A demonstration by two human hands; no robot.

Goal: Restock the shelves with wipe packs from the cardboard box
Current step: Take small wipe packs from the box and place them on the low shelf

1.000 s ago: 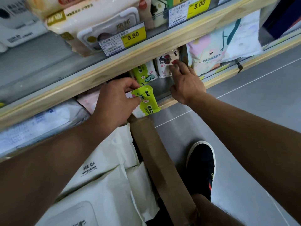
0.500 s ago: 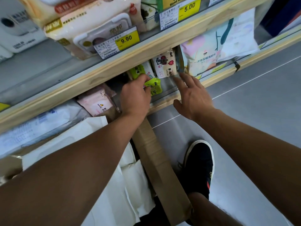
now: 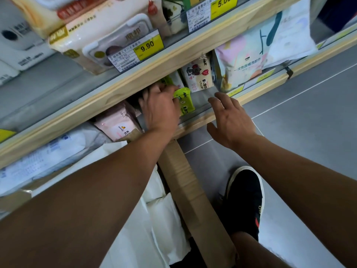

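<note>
Mid-restock: left hand (image 3: pixel 160 109) gripping green wipe pack (image 3: pixel 184 100), setting it onto lower shelf (image 3: pixel 201 120); right hand (image 3: pixel 229 120) spread wide, empty, near. Next, likely: release, reach cardboard box (image 3: pixel 189 188).

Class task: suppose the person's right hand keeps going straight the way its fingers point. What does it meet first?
Probably the white cartoon-print wipe pack standing at the back of the lower shelf. The right hand is open, fingers aimed up and inward over the shelf's bare floor; depth is uncertain.
</note>
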